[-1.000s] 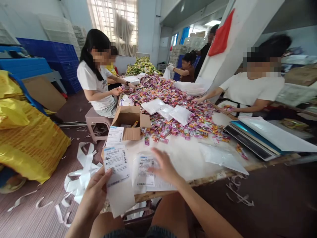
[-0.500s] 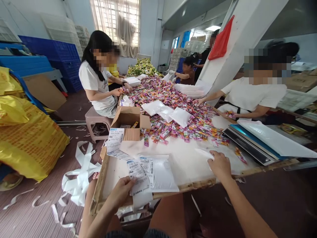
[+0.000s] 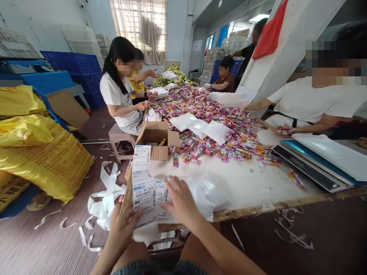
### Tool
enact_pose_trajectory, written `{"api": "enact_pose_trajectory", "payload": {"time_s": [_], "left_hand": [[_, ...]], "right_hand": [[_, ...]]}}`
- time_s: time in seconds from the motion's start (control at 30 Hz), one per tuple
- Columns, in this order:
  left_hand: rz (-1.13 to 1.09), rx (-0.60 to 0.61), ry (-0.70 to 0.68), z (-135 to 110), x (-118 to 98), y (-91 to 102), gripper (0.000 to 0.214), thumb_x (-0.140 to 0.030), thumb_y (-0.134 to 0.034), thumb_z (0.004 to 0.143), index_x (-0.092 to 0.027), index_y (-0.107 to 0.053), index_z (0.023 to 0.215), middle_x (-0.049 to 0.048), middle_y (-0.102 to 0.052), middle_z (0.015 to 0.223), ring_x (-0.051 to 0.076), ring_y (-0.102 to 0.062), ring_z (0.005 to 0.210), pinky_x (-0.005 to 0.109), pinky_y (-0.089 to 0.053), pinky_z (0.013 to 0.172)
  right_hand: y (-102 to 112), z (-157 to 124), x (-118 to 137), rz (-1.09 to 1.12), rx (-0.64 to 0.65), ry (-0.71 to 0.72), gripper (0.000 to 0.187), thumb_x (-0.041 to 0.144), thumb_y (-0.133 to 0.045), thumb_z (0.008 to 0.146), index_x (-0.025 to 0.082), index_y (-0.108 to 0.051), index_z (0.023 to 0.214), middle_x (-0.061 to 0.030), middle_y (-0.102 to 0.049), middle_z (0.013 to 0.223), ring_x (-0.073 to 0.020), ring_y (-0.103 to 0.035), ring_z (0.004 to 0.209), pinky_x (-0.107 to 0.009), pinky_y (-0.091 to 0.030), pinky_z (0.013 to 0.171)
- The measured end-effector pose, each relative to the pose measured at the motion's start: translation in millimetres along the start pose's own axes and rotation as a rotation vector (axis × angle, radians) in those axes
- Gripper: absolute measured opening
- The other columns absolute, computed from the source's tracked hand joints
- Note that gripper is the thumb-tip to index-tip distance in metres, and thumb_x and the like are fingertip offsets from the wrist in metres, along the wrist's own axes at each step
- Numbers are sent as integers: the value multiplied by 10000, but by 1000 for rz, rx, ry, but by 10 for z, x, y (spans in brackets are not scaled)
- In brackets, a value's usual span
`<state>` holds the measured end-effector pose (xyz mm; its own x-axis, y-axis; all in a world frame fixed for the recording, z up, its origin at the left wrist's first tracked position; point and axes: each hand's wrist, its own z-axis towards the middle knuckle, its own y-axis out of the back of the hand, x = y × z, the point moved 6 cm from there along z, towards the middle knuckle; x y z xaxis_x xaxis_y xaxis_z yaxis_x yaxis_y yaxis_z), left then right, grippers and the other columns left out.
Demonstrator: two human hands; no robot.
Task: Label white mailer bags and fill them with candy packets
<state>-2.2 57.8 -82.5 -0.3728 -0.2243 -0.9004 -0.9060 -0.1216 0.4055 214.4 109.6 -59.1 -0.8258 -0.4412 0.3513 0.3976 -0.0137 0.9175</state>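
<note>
Currently, the printed label slip [image 3: 145, 196] is at the near left corner of the table [image 3: 246, 183], pinched between the thumb and fingers of the left hand [image 3: 124, 221]. Its printed face is turned up, with 110 at the start of its large top line. Just beside it, on the right, lies a white parcel [image 3: 202, 194] with another label [image 3: 161, 191] at its left part. The right hand [image 3: 182, 202] is open above that label and parcel, fingers spread; I cannot tell whether it presses on them.

A 2nd white pouch [image 3: 221, 196] lies against the parcel's right side. Behind the slip, 1 more printed sheet [image 3: 142, 158] rests at the front of an open cardboard box [image 3: 159, 153]. Beyond, a wide heap of small colourful packets [image 3: 195, 97] covers the middle of the table, with 3 puffy white bags [image 3: 217, 131] on its near part. Flat items [image 3: 304, 166] are piled at the right edge.

A co-worker in a white top [image 3: 117, 97] sits at the left on a stool [image 3: 116, 133]; another [image 3: 312, 101], also in white, reaches into the heap from the right. 3 more people are farther back. White strips [image 3: 107, 198] and a bulky yellow bag [image 3: 48, 160] are on the left.
</note>
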Motion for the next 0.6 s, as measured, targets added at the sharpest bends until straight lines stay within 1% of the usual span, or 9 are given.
{"api": "enact_pose_trajectory", "payload": {"time_s": [0.07,0.1,0.13,0.2,0.27,0.33,0.43,0.5,0.6], "left_hand": [[-57,31,-30,-29,-91,40,420,-541,-653,734,-189,-781,924,105,-775,922,359,-660,1029,443,-548,882],[-104,57,-45,-51,-138,42,433,-528,-635,764,-182,-769,987,105,-775,968,352,-660,1044,447,-537,912],[-158,86,-61,-77,-183,31,437,-508,-620,791,-180,-751,1049,104,-770,1020,342,-660,1056,447,-526,938],[-241,131,-101,-136,-260,-20,408,-456,-615,824,-195,-725,1118,94,-754,1107,318,-654,1088,436,-501,986],[-251,205,-134,-199,-316,-129,338,-412,-633,823,-222,-747,1078,79,-758,1111,311,-646,1113,430,-479,1016],[-241,303,-132,-256,-359,-263,261,-385,-679,782,-228,-789,959,74,-778,1050,332,-643,1113,440,-477,1014],[-355,379,23,-303,-415,-404,278,-398,-753,679,-201,-797,870,94,-790,975,375,-658,1066,454,-531,923],[-567,351,209,-309,-460,-474,368,-441,-731,670,-169,-779,913,116,-787,956,380,-672,1034,452,-561,856],[-832,306,474,-288,-491,-638,427,-414,-616,773,-110,-719,1054,149,-774,954,357,-689,1016,444,-578,821]], "right_hand": [[-171,20,131,51,84,36,813,496,-692,787,137,-391,1452,-173,-342,1515,-358,-268,1414,-574,-160,1165],[-164,1,169,97,87,34,795,487,-699,781,139,-414,1436,-177,-354,1509,-362,-264,1415,-586,-137,1167],[-88,-34,186,170,60,17,724,466,-677,808,156,-438,1418,-168,-393,1487,-348,-296,1404,-581,-159,1163],[183,-138,168,402,-23,-39,583,409,-580,898,216,-417,1423,-129,-533,1373,-282,-456,1307,-513,-318,1112],[452,-249,142,653,-62,-65,572,371,-539,932,257,-337,1456,-82,-647,1191,-216,-600,1117,-391,-469,975],[627,-334,149,760,-95,-22,501,324,-574,913,257,-418,1384,-49,-676,1066,-187,-639,993,-306,-506,868],[651,-417,176,687,-204,47,146,195,-552,893,226,-609,1024,-36,-673,954,-178,-632,921,-277,-493,810],[533,-450,244,634,-213,90,148,135,-534,877,220,-611,971,-39,-671,926,-180,-623,889,-283,-488,785],[458,-512,430,562,-171,218,202,97,-512,876,224,-622,988,-42,-660,887,-193,-596,871,-315,-479,787]]}}
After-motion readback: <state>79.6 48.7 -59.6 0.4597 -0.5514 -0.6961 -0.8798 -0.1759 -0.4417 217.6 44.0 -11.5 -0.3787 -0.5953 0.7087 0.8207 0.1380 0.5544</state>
